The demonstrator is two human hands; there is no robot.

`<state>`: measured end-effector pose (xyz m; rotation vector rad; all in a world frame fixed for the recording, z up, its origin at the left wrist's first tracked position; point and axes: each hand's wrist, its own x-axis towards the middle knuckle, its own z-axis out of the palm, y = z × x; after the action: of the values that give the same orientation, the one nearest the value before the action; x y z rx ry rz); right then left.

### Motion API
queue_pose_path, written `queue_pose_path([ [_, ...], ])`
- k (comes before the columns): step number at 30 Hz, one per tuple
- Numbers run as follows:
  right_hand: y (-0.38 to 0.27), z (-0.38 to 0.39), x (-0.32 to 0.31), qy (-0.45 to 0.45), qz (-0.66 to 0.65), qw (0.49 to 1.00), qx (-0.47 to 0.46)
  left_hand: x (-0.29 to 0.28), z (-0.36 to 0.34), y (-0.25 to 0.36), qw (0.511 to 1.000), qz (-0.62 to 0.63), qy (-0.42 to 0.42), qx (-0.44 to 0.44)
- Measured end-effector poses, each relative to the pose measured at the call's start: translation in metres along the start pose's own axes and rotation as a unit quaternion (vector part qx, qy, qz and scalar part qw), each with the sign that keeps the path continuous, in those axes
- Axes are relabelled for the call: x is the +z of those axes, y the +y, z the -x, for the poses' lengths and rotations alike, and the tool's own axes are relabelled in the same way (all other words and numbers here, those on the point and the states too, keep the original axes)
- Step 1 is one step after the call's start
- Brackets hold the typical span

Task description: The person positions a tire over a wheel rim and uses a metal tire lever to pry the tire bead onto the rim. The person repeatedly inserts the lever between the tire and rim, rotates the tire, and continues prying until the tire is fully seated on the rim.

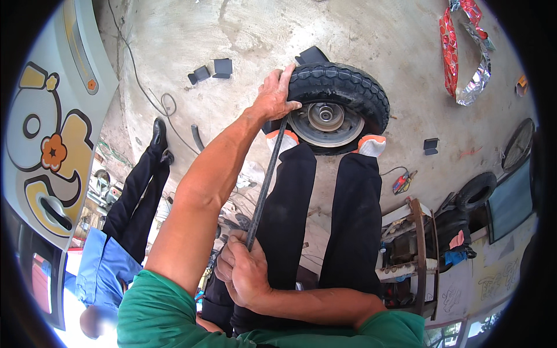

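Observation:
A black treaded tire (354, 87) lies on a grey metal wheel rim (326, 129) with a hub at its middle. My left hand (275, 95) presses on the tire's left side, fingers stretched along the tread and thumb spread over the sidewall. Down at my lap, my right hand (245, 269) is closed around the near end of a long dark pry bar (267, 180). The bar slants up to the tire's left edge, just below my left thumb; its far tip is hidden there. Both my feet, in white and orange footwear (371, 145), touch the tire's near side.
Small black boxes (222, 68) lie on the concrete floor (360, 29). A red and silver wrapper (449, 55) is at far right. Tires (477, 191) and a rusty metal rack (419, 255) stand right. At left are a decorated vehicle panel (52, 127) and another person (110, 261).

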<state>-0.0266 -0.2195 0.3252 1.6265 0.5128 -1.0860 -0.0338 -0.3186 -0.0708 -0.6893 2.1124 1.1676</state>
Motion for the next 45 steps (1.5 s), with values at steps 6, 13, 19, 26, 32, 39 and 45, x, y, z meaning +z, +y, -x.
queue_pose_path([
  [6, -0.026, 0.016, 0.014, -0.001, -0.008, 1.0, 0.021, -0.001, 0.0, -0.001, 1.0, -0.013, 0.013, 0.013],
  [13, -0.05, 0.03, 0.004, 0.004, 0.022, 0.999, 0.034, 0.007, -0.006, -0.008, 0.999, 0.009, 0.042, 0.033],
  [19, -0.058, 0.031, 0.005, 0.009, 0.041, 0.998, 0.039, 0.008, -0.009, -0.014, 0.998, 0.015, 0.037, 0.039],
  [26, -0.104, 0.047, -0.01, 0.013, 0.104, 0.991, 0.077, 0.011, -0.011, -0.014, 0.998, 0.018, 0.035, 0.043],
  [32, -0.164, 0.067, -0.049, 0.035, 0.19, 0.975, 0.11, 0.019, -0.005, -0.011, 0.997, 0.008, 0.063, 0.036],
  [39, -0.282, 0.08, -0.125, 0.034, 0.309, 0.943, 0.119, 0.021, -0.007, -0.005, 0.993, 0.004, 0.111, 0.03],
  [45, -0.261, 0.081, -0.148, -0.002, 0.272, 0.954, 0.129, 0.032, -0.013, -0.01, 0.987, 0.001, 0.157, 0.046],
])
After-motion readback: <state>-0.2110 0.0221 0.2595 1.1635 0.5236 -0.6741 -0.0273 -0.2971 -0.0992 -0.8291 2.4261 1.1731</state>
